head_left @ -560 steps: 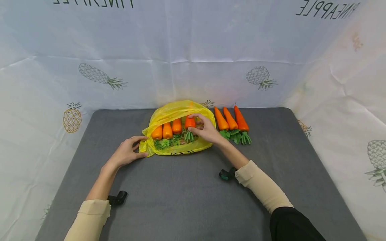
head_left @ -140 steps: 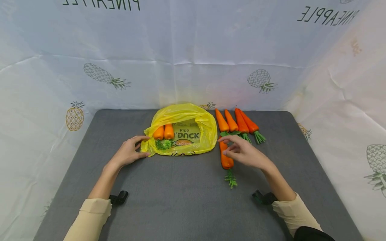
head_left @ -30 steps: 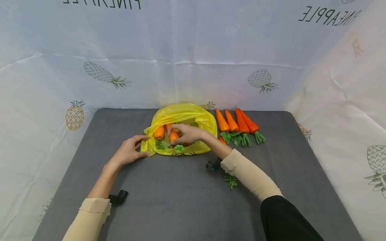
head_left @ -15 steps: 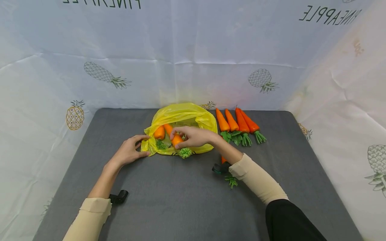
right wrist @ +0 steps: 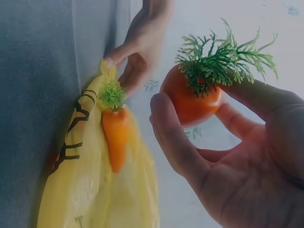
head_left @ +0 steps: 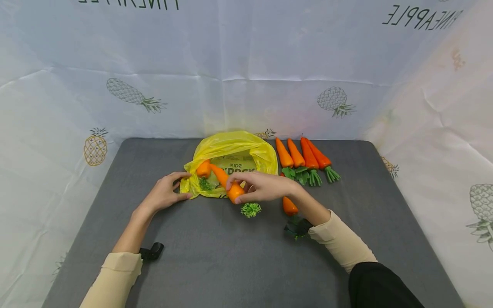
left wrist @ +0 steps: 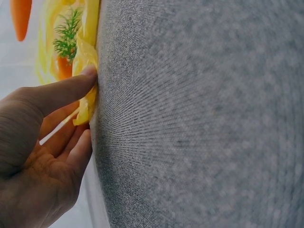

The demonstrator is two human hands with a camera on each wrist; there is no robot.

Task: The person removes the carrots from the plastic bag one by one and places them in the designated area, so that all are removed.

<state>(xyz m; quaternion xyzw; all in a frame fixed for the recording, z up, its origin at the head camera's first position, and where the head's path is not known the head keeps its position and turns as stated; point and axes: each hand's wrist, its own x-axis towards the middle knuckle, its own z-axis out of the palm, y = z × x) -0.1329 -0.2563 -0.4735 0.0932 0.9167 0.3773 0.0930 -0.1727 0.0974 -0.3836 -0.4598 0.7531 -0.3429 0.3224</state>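
Observation:
My right hand [head_left: 265,186] grips an orange carrot [head_left: 221,174] near its thick leafy end, thumb and fingers on opposite sides. That carrot slants over the front rim of the yellow plastic bag [head_left: 217,143], its thin tip still over the opening and its green top hanging past the rim. In the right wrist view the carrot [right wrist: 199,105] shows thick end on. My left hand [head_left: 163,192] pinches the bag's left corner; the left wrist view shows the thumb on the yellow plastic [left wrist: 86,53]. Another carrot [head_left: 203,169] lies inside the bag at the left.
Right of the bag several carrots [head_left: 284,155] lie in a row, green tops toward me. One more carrot [head_left: 289,207] lies in front of them, partly hidden by the right arm. A grey table [head_left: 215,261] ends at a white pineapple-print cloth [head_left: 246,102].
Within the last second, my right hand has drawn the carrot up, rightward and toward me. Since the oldest frame, carrots have left the bag and joined those at right. The left hand stays put.

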